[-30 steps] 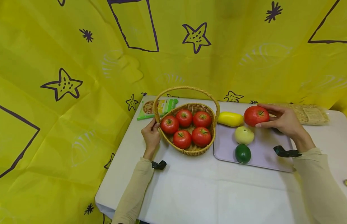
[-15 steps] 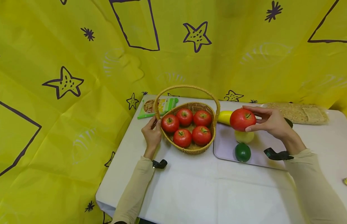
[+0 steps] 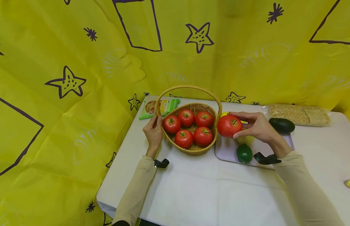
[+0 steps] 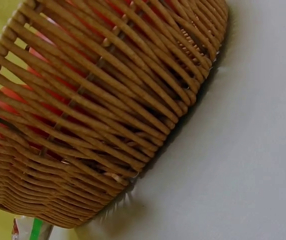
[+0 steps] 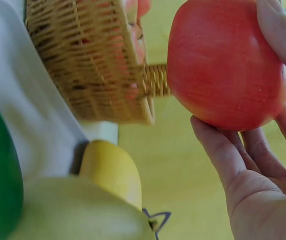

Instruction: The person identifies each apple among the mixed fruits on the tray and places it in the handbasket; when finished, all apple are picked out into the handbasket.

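Note:
My right hand (image 3: 259, 129) holds a red apple (image 3: 229, 126) between thumb and fingers, just right of the wicker basket (image 3: 196, 152). In the right wrist view the apple (image 5: 228, 65) is above the fingers, with the basket wall (image 5: 83, 60) behind. My left hand (image 3: 153, 135) grips the basket's left side at the foot of its arched handle (image 3: 189, 87). Several red apples (image 3: 184, 139) lie inside the basket. The left wrist view shows only the woven side (image 4: 98, 100), with red showing through the gaps; the left fingers are out of that view.
Right of the basket lies a pale tray (image 3: 228, 153) with a green fruit (image 3: 244, 153), a pale round fruit (image 3: 247, 140), a yellow fruit (image 3: 225, 113), and a dark green one (image 3: 281, 126). A green packet (image 3: 160, 107) and a grain bag (image 3: 299, 115) lie behind.
My right hand has carried the apple leftward from above the tray to the basket's right edge, uncovering the dark green fruit. The left hand stays at the basket.

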`<state>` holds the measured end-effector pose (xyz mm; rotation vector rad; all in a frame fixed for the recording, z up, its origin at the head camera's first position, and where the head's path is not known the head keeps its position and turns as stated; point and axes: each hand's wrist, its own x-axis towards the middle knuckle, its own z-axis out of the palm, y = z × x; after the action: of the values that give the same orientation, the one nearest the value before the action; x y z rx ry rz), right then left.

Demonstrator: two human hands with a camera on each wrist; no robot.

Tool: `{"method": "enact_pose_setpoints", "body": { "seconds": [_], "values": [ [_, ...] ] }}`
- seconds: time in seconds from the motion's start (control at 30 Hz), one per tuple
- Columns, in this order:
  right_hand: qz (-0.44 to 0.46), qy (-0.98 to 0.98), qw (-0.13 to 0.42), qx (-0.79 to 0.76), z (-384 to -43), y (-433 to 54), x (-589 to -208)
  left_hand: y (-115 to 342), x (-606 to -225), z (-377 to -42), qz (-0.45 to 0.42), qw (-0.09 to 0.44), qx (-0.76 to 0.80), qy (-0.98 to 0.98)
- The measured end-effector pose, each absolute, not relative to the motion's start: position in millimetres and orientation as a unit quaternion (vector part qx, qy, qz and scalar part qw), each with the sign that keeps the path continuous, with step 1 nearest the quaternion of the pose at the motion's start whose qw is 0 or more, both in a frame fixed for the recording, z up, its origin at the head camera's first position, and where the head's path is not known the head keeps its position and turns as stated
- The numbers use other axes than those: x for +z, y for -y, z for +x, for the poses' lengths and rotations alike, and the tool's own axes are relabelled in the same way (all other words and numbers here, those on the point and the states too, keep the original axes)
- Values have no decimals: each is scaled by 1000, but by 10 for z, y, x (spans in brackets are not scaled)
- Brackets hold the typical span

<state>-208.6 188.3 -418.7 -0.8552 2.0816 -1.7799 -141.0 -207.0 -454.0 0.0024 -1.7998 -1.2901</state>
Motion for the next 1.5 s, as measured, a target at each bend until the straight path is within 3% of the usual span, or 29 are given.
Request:
{"method": "enact_pose_setpoints", "body": {
  "seconds": [0.73, 1.17, 1.5],
  "values": [
    [-293, -699, 154, -634, -1943, -1553, -4146, 2135, -4560, -1457, -8, 451, -516, 728],
    [-264, -693, 161, -651, -1868, -1134, -4120, 2310, -4890, -1613, -13, 435, -528, 729],
    [-240, -711, 165, -640, -1890, -777, -4172, 2133, -4568, -1442, -14, 445, -518, 730]
  ]
}}
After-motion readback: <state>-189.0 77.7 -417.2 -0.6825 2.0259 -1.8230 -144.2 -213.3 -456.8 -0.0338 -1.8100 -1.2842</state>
